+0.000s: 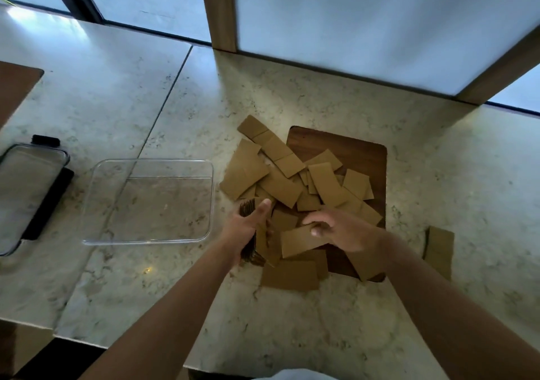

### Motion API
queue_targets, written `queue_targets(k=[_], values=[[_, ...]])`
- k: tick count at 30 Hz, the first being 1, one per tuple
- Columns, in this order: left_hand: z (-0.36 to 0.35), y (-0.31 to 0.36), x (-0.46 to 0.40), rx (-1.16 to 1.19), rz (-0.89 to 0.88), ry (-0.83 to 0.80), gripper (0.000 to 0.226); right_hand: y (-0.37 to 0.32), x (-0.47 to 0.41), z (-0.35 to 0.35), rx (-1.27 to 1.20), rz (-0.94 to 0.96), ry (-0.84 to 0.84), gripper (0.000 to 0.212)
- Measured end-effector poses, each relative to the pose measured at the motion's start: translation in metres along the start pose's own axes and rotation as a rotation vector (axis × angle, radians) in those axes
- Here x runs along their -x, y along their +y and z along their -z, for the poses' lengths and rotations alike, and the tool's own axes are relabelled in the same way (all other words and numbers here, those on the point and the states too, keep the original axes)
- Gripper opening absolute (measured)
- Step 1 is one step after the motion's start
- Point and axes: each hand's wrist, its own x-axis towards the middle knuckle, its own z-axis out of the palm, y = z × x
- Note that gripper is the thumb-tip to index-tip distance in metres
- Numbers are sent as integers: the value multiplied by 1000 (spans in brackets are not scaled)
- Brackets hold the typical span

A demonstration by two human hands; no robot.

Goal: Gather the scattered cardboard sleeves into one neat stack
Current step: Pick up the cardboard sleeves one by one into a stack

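Observation:
Several flat brown cardboard sleeves (280,186) lie scattered over a dark wooden board (365,157) and the marble counter around it. My left hand (248,227) grips an upright stack of sleeves (248,207) on edge at the pile's left side, thumb over the top. My right hand (342,230) pinches one loose sleeve (298,242) just right of that stack, holding it above the board. One sleeve (289,276) lies flat near the counter's front, and another (438,251) sits apart at the right.
A clear plastic container (93,204) with nothing in it stands to the left of the pile. Its lid (32,186) with black clips lies at the far left edge. A wood-framed frosted panel (222,11) rises behind the board. The marble counter (292,336) ends near me.

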Motion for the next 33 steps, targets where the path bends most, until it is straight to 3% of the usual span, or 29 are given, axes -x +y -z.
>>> queue_targets(k=[2,4,6,9,11,12,14,16,19,22,24,26,28,31,33], values=[[-9,12,-3,-210,63,-235,65,-5,-2,6,109,135,-2,28],[-18,20,-4,-349,91,-532,48,-11,-7,2,54,240,123,26],[-26,20,-7,-266,180,-586,50,-10,-10,-7,-205,247,295,35],[-31,12,-13,143,255,-511,58,3,-19,-15,-681,51,642,30],[-33,5,-16,385,282,-527,61,18,-33,-14,-564,-278,851,26],[-34,3,-18,441,277,-515,64,26,-41,-14,-345,-455,870,41],[-37,-2,-20,457,208,-452,73,35,-50,-16,-27,-619,803,67],[-40,-2,-25,443,94,-351,80,39,-58,-14,10,-589,780,69],[-45,7,-28,439,17,-242,69,46,-60,-9,-133,-471,847,48],[-52,21,-37,375,-26,-206,57,57,-38,8,-531,-171,849,18],[-54,31,-43,331,44,-215,56,63,-12,24,-581,26,655,12],[-54,38,-45,235,160,-272,63,61,6,39,-478,135,357,18],[-59,41,-45,83,251,-455,68,54,9,44,-394,178,177,23],[-73,34,-41,-39,293,-717,69,43,-7,37,-513,183,308,34],[-77,30,-41,-13,307,-655,81,43,-18,31,-588,123,563,40]])
